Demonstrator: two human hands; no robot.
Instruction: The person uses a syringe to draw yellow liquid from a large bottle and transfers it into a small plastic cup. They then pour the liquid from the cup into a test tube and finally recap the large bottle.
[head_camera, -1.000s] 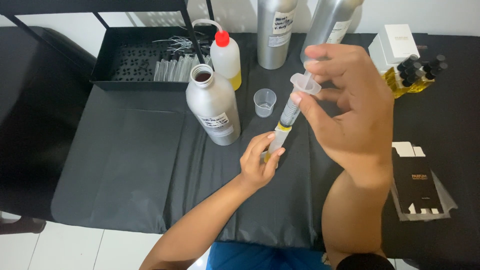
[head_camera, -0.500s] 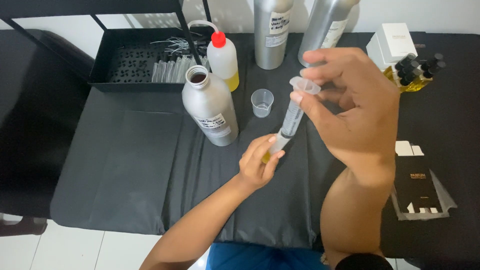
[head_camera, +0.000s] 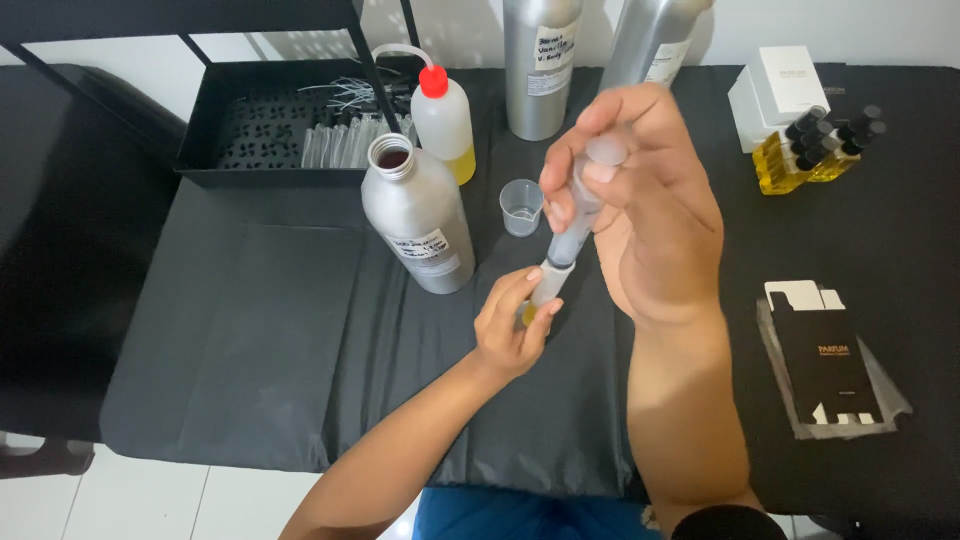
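The right hand (head_camera: 650, 215) is closed around the top of a clear syringe (head_camera: 565, 245), thumb on the plunger, holding it tilted with the tip pointing down toward the left hand (head_camera: 510, 325). The left hand pinches a small vial (head_camera: 530, 315) of yellow liquid between thumb and fingers, just below the right hand, where the syringe tip meets it. The vial is mostly hidden by the fingers, so its shape and fill level are hard to make out.

Both hands work over a surface (head_camera: 250, 340) draped in black cloth with visible fold lines. Left of the left hand, close by, stands an open aluminium bottle (head_camera: 418, 215) with a label. Between it and the right hand sits a small clear measuring cup (head_camera: 521, 207). Beyond the cup, a squeeze bottle (head_camera: 445, 120) with a red cap holds yellow liquid, and 2 tall aluminium bottles (head_camera: 542, 65) behind the right hand are cut off by the top edge. A black tray (head_camera: 215, 160) of clear tubes sits far left of the hands. To the right of the right hand are white boxes (head_camera: 785, 85), black-capped bottles of yellow liquid (head_camera: 810, 155), and a flattened black carton (head_camera: 830, 365).

White floor tiles (head_camera: 120, 500) show below the surface, and a white wall behind it.
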